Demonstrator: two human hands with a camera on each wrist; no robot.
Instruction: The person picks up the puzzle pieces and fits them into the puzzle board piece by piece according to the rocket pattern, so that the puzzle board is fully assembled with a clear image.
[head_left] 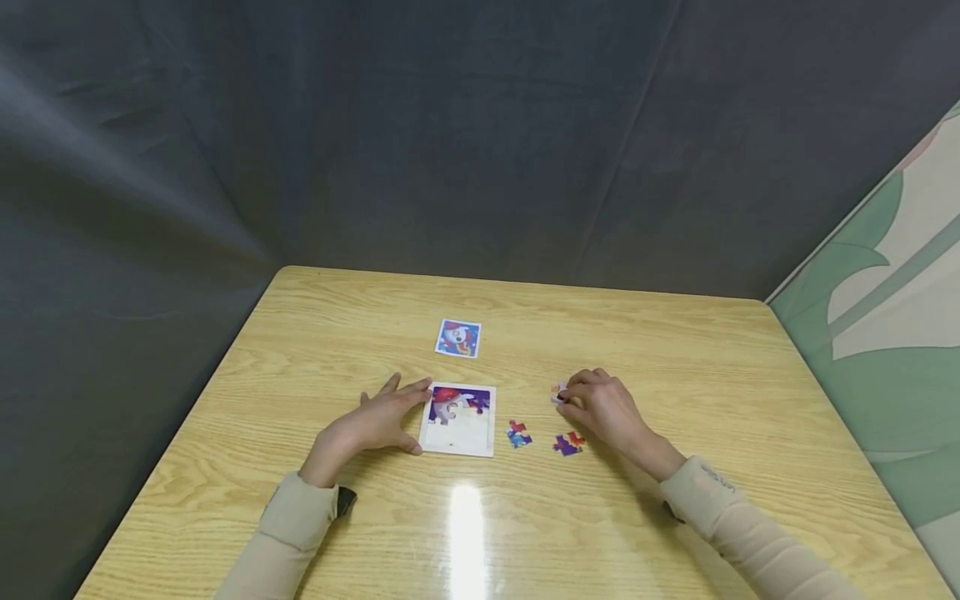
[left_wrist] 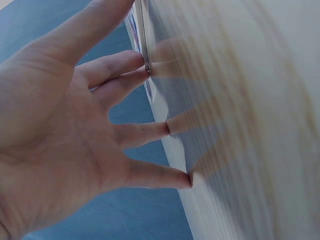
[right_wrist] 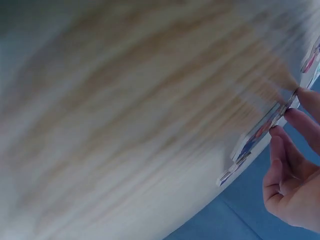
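A square puzzle tray (head_left: 457,440) with a white border lies on the table, a few joined pieces (head_left: 450,403) filling its upper part. My left hand (head_left: 378,421) rests along the tray's left side, fingers spread and fairly straight. In the left wrist view, its fingertips (left_wrist: 181,178) touch the table and the tray's edge. My right hand (head_left: 609,410) pinches a small puzzle piece (head_left: 557,390) to the right of the tray; the fingers partly cover it. Between tray and hand lie a red-and-blue piece (head_left: 518,435) and a purple-and-orange cluster (head_left: 568,445).
Behind the tray lies a small square picture card (head_left: 458,338) with a white figure on blue. The wooden table (head_left: 337,333) ends at a dark curtain (head_left: 465,150). A leaf-patterned cloth (head_left: 885,367) hangs along the right side.
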